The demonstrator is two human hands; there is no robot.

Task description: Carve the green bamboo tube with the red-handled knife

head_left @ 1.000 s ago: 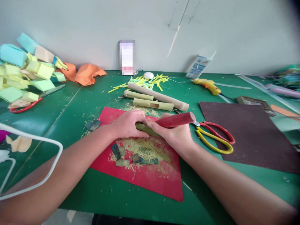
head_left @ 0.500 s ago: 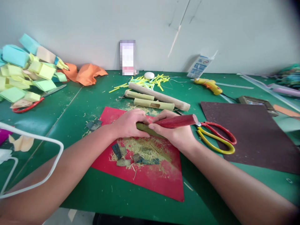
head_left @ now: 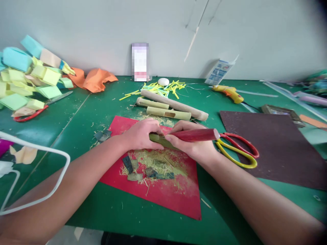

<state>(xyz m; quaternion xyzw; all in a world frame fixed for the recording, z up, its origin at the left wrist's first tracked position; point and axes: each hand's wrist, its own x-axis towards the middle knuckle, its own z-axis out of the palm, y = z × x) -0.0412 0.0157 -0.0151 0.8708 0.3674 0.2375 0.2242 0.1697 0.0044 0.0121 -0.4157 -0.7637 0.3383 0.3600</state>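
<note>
My left hand (head_left: 145,134) is closed around one end of a green bamboo piece (head_left: 163,140), held just above a red sheet (head_left: 178,202). My right hand (head_left: 195,141) grips a carving tool with a red wooden handle (head_left: 195,135); its working end meets the bamboo between my hands and is hidden by my fingers. The right palm and fingers also cover the bamboo's far end. Fine shavings and several dark bark chips (head_left: 150,172) lie on the sheet beneath. Right of my hand, scissors with red and yellow handles (head_left: 245,163) rest on the table.
Beyond my hands lie a bamboo tube with a cut slot (head_left: 153,111) and a wooden stick (head_left: 176,104). A dark board (head_left: 276,149) is at right, a yellow glue gun (head_left: 230,93) behind it. Folded papers (head_left: 30,81) pile up left; a white cable (head_left: 66,170) loops near my left forearm.
The butt end of the red handle has dipped and swung slightly to the right. My left hand holds the bamboo in the same place. The whole view has shifted a little.
</note>
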